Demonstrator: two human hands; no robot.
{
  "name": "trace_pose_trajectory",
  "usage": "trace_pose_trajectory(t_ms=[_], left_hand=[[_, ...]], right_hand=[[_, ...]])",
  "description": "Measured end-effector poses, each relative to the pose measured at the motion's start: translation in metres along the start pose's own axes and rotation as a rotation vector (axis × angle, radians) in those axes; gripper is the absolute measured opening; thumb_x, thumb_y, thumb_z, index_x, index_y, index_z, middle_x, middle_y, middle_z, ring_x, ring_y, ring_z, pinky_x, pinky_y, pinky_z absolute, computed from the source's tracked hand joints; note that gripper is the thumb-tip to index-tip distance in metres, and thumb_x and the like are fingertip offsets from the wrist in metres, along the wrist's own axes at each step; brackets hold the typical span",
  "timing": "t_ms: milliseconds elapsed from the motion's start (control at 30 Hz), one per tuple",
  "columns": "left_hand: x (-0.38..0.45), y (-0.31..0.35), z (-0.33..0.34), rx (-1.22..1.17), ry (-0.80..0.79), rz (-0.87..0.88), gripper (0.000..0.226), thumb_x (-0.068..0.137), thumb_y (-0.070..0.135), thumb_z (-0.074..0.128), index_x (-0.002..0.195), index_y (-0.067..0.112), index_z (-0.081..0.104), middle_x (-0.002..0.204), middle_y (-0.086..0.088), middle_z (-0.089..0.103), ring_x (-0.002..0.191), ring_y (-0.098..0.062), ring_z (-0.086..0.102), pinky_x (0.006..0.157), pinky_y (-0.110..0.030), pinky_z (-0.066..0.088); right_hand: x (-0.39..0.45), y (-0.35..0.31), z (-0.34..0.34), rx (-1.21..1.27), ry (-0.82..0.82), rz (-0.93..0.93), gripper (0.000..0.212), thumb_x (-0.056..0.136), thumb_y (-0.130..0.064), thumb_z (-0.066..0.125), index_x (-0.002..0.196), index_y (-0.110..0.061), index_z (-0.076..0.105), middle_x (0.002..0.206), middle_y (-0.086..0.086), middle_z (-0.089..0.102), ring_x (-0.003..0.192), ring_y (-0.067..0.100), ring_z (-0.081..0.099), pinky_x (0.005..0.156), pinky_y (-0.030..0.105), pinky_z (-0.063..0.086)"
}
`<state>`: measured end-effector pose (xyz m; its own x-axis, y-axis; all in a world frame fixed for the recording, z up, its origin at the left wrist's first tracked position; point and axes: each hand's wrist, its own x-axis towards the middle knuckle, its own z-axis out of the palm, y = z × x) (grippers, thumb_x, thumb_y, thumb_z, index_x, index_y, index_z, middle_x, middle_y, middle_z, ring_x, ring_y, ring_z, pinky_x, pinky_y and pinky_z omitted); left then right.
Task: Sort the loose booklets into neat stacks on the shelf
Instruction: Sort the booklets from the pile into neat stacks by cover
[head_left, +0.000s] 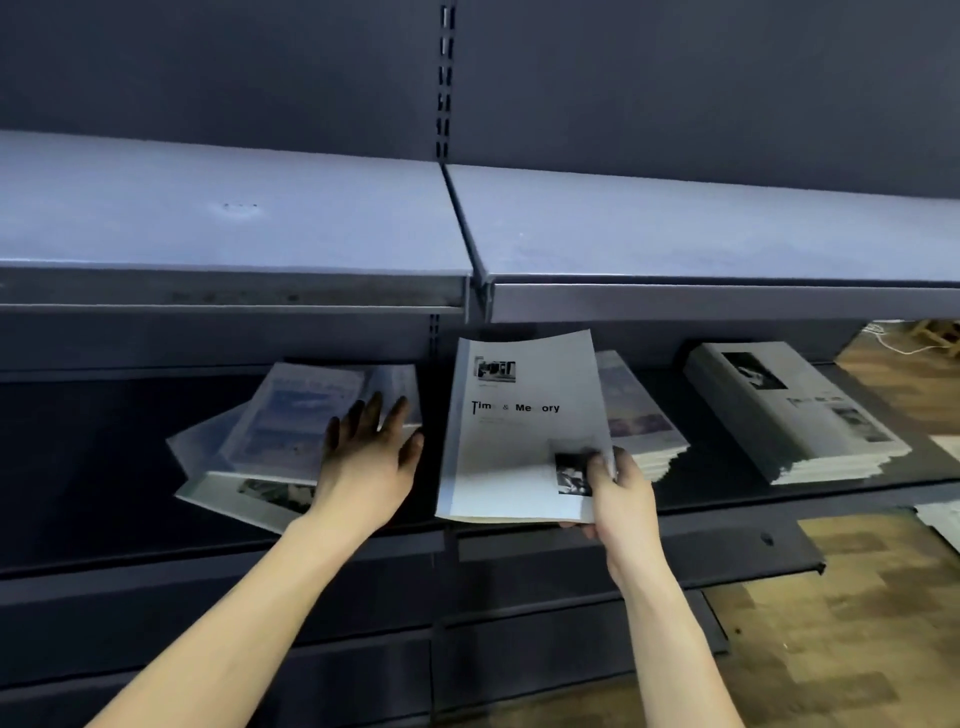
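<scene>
Your right hand (618, 488) pinches the "Time & Memory" booklet (524, 431) by its lower right corner, thumb on top and fingers under. The booklet sits in the middle of the frame, lifted off the dark shelf (727, 525), and its top edge bends a little because you hold only one corner.

Your left hand (369, 447) is spread wide with straight fingers. It lies over the messy pile (249, 441) at the middle left. That pile fans out in all directions, so the flat hand probably keeps it from sliding.

To the right, just behind the held booklet, is a neat stack with colored covers (644, 421). Farther right is a second neat stack (795, 410) with white covers and a dark photo. That one looks like your booklet, so I think it belongs there.
</scene>
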<state>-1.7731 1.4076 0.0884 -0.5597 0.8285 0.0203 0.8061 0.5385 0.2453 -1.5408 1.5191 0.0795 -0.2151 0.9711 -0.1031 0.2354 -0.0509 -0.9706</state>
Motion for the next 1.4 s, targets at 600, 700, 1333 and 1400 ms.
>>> trace_pose_trajectory(t_ms=[600,700,1333,1400], left_hand=[[-0.029,0.189,0.029,0.136,0.111,0.211,0.055,0.100,0.040,0.041,0.151,0.020,0.035,0.155,-0.014,0.033,0.139,-0.038,0.033,0.114,-0.054,0.024],[-0.035,0.217,0.039,0.147,0.124,0.251,0.053,0.099,0.040,0.042,0.148,0.018,0.039,0.151,-0.013,0.039,0.133,-0.037,0.039,0.112,-0.053,0.028],[0.005,0.344,0.079,0.072,0.046,0.371,0.056,0.101,0.043,0.038,0.152,0.020,0.031,0.159,-0.013,0.026,0.145,-0.034,0.023,0.117,-0.052,0.022],[0.019,0.356,0.085,0.054,0.017,0.364,0.058,0.102,0.044,0.034,0.154,0.021,0.025,0.162,-0.012,0.017,0.148,-0.033,0.015,0.120,-0.050,0.013]], right_hand=[[-0.004,0.030,-0.197,0.075,0.146,0.044,0.021,0.106,-0.021,0.041,0.106,-0.020,0.062,0.087,0.006,0.072,0.047,0.012,0.063,0.038,0.025,0.039],[-0.005,0.038,-0.226,0.085,0.171,0.059,0.021,0.106,-0.021,0.040,0.106,-0.020,0.061,0.085,0.003,0.069,0.044,0.005,0.059,0.039,0.024,0.038],[0.051,0.063,-0.321,0.089,0.303,0.118,0.021,0.105,-0.017,0.040,0.105,-0.015,0.061,0.084,0.005,0.068,0.042,0.010,0.059,0.038,0.025,0.035],[0.069,0.063,-0.325,0.075,0.301,0.129,0.020,0.105,-0.017,0.041,0.105,-0.014,0.060,0.084,0.006,0.069,0.042,0.014,0.061,0.036,0.023,0.035]])
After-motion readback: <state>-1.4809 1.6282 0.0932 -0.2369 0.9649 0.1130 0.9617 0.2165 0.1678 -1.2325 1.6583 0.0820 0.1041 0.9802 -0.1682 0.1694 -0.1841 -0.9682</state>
